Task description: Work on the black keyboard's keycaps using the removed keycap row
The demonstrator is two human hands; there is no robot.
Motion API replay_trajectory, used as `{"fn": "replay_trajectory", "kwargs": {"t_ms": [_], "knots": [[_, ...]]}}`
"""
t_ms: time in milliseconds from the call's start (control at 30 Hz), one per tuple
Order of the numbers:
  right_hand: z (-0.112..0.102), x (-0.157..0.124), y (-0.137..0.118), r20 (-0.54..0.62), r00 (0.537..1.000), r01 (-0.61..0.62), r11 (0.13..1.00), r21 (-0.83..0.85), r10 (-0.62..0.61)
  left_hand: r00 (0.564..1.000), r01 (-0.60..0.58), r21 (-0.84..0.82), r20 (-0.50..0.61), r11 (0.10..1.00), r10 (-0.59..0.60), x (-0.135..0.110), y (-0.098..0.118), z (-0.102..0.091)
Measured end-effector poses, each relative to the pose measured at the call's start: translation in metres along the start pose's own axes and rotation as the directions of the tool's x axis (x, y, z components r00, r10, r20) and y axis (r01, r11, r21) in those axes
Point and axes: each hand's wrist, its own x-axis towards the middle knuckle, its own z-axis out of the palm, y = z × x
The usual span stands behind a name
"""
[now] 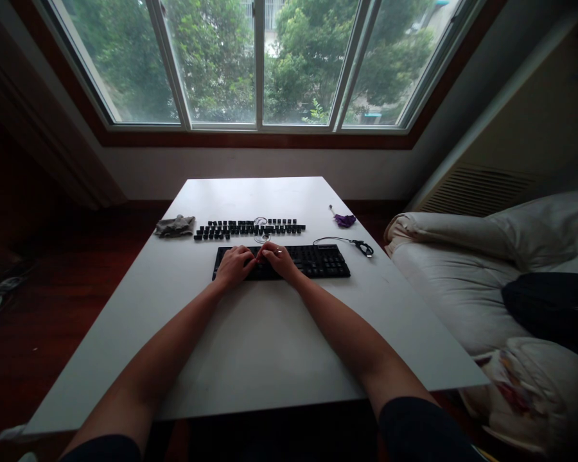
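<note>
— where is the keyboard?
— the black keyboard (322, 262) lies across the middle of the white table (250, 346), and its cable (361, 246) curls off its right end.
— and the hands?
— the left hand (234, 264) and the right hand (277, 256) both rest on its left half, fingers bent, fingertips meeting. whether they pinch anything, one cannot tell.
— what else?
— loose keycaps (241, 229) in rows just behind it, a grey cloth (175, 226) to their left, and a purple thing (345, 220) at the far right.
</note>
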Motion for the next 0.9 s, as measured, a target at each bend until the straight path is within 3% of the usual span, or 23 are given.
{"fn": "replay_trajectory", "kwargs": {"t_ms": [367,700,900], "knots": [[-0.0003,0.0021,0.0041,-0.026,1.0,0.0,0.999,0.042,0.001,1.0,-0.005,0.003,-0.012,1.0,0.005,-0.0009,-0.0001,0.0008],[0.0021,0.0026,0.0049,-0.127,0.991,0.001,0.975,-0.224,-0.031,1.0,-0.007,0.0,-0.006,1.0,0.007,-0.0005,-0.0003,0.001],[0.0002,0.0026,0.0063,-0.103,0.994,0.017,0.959,-0.283,-0.048,1.0,-0.005,0.009,-0.02,1.0,0.005,-0.0008,0.0001,0.0019]]}}
